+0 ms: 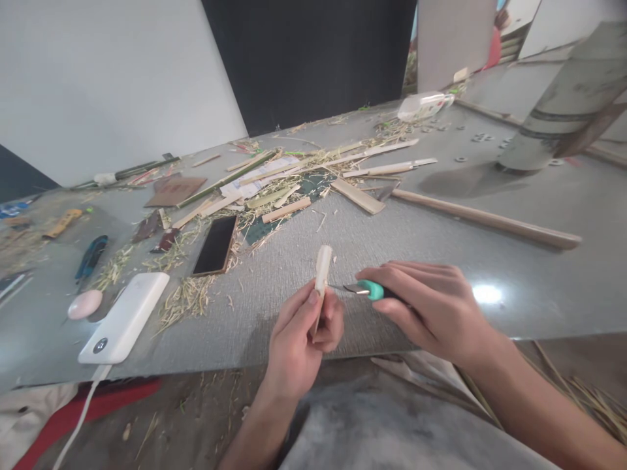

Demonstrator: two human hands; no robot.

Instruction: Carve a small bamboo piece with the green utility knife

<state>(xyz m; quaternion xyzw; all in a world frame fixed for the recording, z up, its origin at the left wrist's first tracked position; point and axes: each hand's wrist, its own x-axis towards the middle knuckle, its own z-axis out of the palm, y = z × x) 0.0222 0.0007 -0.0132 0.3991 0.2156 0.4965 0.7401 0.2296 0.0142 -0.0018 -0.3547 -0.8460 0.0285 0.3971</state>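
Note:
Near the table's front edge, my left hand [304, 333] is closed around a short, pale strip of bamboo [323, 264], whose upper end points away from me. To its right, my right hand [431, 303] grips a craft knife [375, 290] with a teal collar and a dark handle. The knife's blade points left and its tip is close to the strip, just above my left fingers; whether it touches cannot be made out. Beyond my hands lie split bamboo pieces [287, 210] and thin shavings on a dark green mat [259, 230].
On the grey table [401, 241] lie a phone [215, 245], a white power bank [125, 320] with a cable, a pink round object [85, 304] and a blue cutter [91, 256]. A long wooden stick [490, 220] and a large cylinder [553, 117] are at the right.

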